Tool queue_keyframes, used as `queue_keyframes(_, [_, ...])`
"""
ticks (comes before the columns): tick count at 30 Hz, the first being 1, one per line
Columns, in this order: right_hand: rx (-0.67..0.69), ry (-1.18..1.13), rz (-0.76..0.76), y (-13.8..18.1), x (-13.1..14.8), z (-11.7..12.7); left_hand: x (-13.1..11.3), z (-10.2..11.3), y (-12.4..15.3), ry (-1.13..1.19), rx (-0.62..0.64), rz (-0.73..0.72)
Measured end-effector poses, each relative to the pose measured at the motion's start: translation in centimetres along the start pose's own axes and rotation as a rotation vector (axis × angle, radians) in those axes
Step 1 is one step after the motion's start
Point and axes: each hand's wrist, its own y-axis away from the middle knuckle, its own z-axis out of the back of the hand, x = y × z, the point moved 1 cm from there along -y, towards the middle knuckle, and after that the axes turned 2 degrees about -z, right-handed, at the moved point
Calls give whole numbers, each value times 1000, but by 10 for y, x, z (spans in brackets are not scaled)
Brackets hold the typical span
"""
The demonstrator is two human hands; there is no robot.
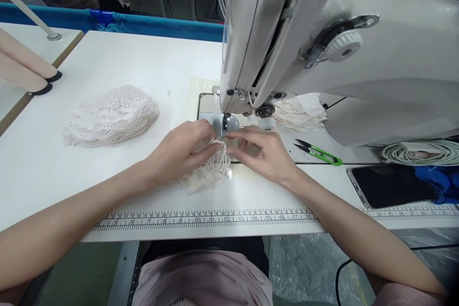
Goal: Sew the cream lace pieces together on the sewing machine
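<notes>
A piece of white lace (206, 176) lies bunched just in front of the sewing machine's presser foot (225, 123). My left hand (184, 148) is closed on the lace, thumb and fingers pinching its upper edge. On the other side my right hand (263, 150) has its thumb and forefinger drawn together at the lace's right edge; the fingertips are close to the needle plate (211, 122). Whether the right fingers grip the lace itself is hard to make out. The head of the sewing machine (247, 33) stands directly above both hands.
A heap of white lace (111, 117) sits at the left, and more lace (301, 112) lies behind the needle. Green thread snips (319, 152), a phone (390, 184) and a coil of pale green elastic (423, 153) are at the right. A printed ruler (211, 219) runs along the front edge.
</notes>
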Motion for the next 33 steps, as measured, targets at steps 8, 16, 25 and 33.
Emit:
queue_keyframes(8, [371, -717, -298, 0, 13, 0, -16, -1, -2, 447, -182, 303])
queue_keyframes(16, [172, -449, -171, 2, 10, -5, -10, 1, -4, 462, 107, 329])
queue_keyframes(25, [-8, -439, -236, 1, 0, -6, -5, -2, -4, 409, 29, 309])
queue_keyframes(33, [-109, -416, -89, 5, 3, -11, -13, -8, 1, 264, -8, 161])
